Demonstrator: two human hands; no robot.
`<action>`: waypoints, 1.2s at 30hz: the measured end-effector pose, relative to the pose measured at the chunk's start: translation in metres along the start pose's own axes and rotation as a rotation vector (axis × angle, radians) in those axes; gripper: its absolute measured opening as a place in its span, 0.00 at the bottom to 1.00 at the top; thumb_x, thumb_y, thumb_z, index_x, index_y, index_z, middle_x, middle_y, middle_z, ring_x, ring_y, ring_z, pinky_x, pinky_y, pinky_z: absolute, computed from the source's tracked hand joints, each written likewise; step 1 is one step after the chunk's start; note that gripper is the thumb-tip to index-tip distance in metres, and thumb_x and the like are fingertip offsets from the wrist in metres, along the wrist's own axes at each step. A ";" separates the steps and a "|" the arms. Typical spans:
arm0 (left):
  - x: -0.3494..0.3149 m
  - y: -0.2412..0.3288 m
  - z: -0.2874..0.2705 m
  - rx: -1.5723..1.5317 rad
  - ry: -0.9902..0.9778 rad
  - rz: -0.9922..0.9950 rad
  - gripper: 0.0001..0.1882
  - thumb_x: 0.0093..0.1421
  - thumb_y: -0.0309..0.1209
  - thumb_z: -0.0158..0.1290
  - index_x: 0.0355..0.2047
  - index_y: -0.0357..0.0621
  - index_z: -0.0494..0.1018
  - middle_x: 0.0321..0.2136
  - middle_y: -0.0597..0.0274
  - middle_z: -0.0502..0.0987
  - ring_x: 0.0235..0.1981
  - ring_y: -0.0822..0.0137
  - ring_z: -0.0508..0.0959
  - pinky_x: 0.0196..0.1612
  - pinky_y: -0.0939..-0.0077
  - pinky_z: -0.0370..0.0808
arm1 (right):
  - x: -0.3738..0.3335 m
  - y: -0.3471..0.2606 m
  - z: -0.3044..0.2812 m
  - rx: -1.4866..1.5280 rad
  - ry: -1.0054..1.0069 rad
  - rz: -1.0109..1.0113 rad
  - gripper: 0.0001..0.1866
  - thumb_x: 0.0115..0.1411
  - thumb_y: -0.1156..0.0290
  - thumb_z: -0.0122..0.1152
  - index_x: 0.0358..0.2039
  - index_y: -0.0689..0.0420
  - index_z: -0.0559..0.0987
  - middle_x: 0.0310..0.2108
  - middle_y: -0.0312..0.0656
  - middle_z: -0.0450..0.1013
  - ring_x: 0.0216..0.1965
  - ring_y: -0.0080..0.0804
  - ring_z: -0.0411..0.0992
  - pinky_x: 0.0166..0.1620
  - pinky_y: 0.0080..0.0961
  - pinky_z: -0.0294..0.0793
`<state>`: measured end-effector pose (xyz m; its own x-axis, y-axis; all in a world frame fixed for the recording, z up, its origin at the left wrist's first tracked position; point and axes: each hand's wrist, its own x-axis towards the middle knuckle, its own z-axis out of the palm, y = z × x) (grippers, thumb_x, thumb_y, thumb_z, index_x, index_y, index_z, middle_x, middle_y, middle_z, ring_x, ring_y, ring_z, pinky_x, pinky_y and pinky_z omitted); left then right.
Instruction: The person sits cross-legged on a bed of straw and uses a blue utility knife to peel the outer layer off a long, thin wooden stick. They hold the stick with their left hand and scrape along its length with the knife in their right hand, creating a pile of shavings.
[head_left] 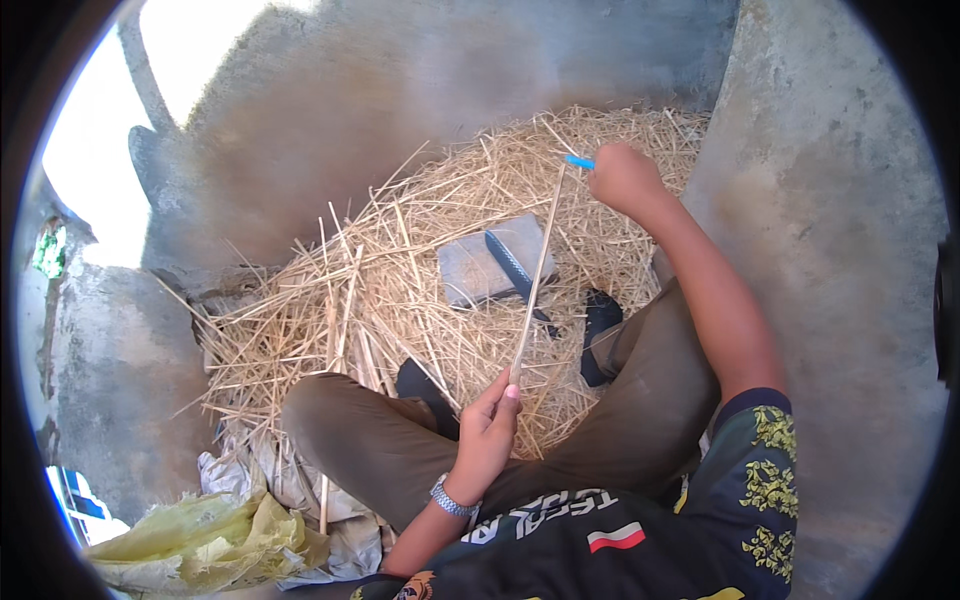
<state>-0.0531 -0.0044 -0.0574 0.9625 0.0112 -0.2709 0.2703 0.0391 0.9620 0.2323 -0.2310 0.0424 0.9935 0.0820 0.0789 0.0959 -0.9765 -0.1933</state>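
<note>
My left hand point(489, 427) is closed round the near end of a long, thin, pale stick point(538, 283). From there the stick slants up and away to the right. At its far tip my right hand point(626, 180) makes a fist round a bright blue piece point(579, 161). Only a short length of that piece sticks out, and I cannot make out its kind or whether it touches the stick. Below the stick, a dark, patterned, knife-like blade point(510, 264) lies across a grey block point(463, 268). The stick passes over the blade's lower part.
Loose straw and cut stalks point(420, 240) cover the floor round the block and my crossed legs. Concrete walls point(840, 250) stand at the back, right and left. Crumpled yellowish sheeting point(225, 545) lies at the lower left. Bright light enters at the upper left.
</note>
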 end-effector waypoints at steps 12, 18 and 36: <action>-0.002 0.010 -0.004 -0.055 0.023 0.027 0.21 0.74 0.37 0.45 0.63 0.44 0.67 0.21 0.80 0.59 0.16 0.87 0.55 0.17 0.89 0.52 | 0.008 -0.015 0.050 -0.102 0.050 -0.218 0.07 0.57 0.72 0.59 0.29 0.57 0.84 0.28 0.47 0.80 0.32 0.43 0.82 0.35 0.38 0.81; -0.021 0.009 0.011 0.227 -0.047 0.154 0.22 0.73 0.36 0.45 0.63 0.37 0.68 0.23 0.75 0.65 0.22 0.83 0.62 0.23 0.85 0.61 | 0.058 0.077 0.047 -0.062 0.232 0.315 0.09 0.59 0.71 0.60 0.37 0.56 0.85 0.35 0.49 0.82 0.39 0.44 0.82 0.40 0.38 0.81; -0.014 0.018 0.000 0.007 0.062 0.120 0.22 0.74 0.34 0.45 0.64 0.39 0.65 0.22 0.78 0.62 0.17 0.88 0.56 0.18 0.90 0.54 | -0.013 -0.027 -0.002 -0.046 0.063 -0.143 0.08 0.57 0.72 0.60 0.33 0.60 0.84 0.29 0.47 0.79 0.30 0.42 0.81 0.34 0.37 0.80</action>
<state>-0.0619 -0.0042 -0.0359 0.9849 0.0772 -0.1549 0.1532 0.0273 0.9878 0.2166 -0.2066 0.0484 0.9640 0.2097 0.1637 0.2319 -0.9639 -0.1306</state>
